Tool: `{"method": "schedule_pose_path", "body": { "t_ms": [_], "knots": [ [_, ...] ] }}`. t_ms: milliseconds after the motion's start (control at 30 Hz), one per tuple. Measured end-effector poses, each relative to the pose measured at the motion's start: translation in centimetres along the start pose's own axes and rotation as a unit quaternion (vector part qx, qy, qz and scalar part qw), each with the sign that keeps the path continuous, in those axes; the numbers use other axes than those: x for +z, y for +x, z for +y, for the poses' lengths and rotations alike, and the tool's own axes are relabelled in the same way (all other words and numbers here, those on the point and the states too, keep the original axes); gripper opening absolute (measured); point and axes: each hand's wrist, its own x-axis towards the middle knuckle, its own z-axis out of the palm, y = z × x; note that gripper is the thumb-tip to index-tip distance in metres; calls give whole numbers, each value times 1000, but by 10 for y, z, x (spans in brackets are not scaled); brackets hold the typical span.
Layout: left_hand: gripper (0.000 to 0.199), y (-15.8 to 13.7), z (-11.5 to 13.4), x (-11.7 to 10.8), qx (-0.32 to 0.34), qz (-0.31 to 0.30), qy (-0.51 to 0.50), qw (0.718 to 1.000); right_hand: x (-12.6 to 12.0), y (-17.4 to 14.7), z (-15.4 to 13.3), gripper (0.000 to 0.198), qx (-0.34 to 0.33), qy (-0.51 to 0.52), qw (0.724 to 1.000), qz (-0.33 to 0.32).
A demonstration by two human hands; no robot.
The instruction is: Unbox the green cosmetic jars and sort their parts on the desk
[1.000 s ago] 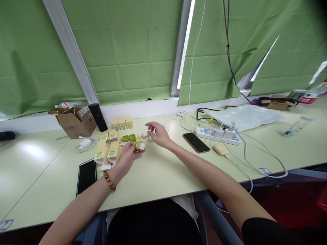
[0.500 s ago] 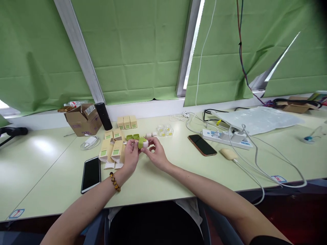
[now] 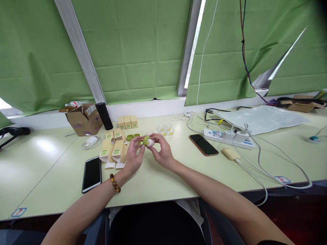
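Observation:
Between my two hands, above the table, is a small rounded piece, green at its left end and white at its right [image 3: 148, 141]. My right hand [image 3: 163, 153] pinches the white end between thumb and fingers. At the green end, the thumb and fingertips of my left hand [image 3: 134, 156] are closed around it. Just behind my left hand are small green trays [image 3: 130, 137], partly covered by my fingers. Opened cream cartons with green squares [image 3: 119, 149] lie to its left. A clear plastic holder with yellow spots [image 3: 165, 130] sits beyond my right hand.
Small closed cartons [image 3: 127, 121] stand at the back, beside a black cylinder [image 3: 104, 116] and a cardboard box [image 3: 84, 120]. Phones lie left [image 3: 92, 174] and right [image 3: 203, 144]. A power strip [image 3: 228, 137] with loose white cables and a cream case [image 3: 230, 154] is farther right.
Both hands have shifted slightly right with the piece, which has turned in my fingers. My left fingers have spread a little. The whole view has shifted slightly.

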Motion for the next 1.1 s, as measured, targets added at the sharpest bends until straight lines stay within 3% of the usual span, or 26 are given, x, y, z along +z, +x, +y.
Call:
{"method": "schedule_pose_path", "body": {
  "t_ms": [167, 333, 500, 733, 967, 1100],
  "knots": [
    [46, 1, -5, -2, -18, -12, 54, 998, -4, -2, 5, 38, -81, -70, 994, -31],
    [48, 2, -9, 0, -29, -24, 22, 999, -4, -3, 6, 54, -134, -71, 988, -39],
    [51, 5, -6, 0, -71, -74, -76, 992, -3, -2, 2, 63, -110, -56, 992, -29],
    [47, 5, 0, -2, -149, -176, -212, 950, -5, -1, 1, 50, -62, -62, 995, -37],
    [35, 10, -4, -7, -113, -142, -242, 953, -5, 1, 2, 48, -105, -64, 992, -30],
    [40, 12, -7, -7, -98, -95, -188, 973, -6, 3, 3, 48, -111, -79, 990, -37]
  ]
}}
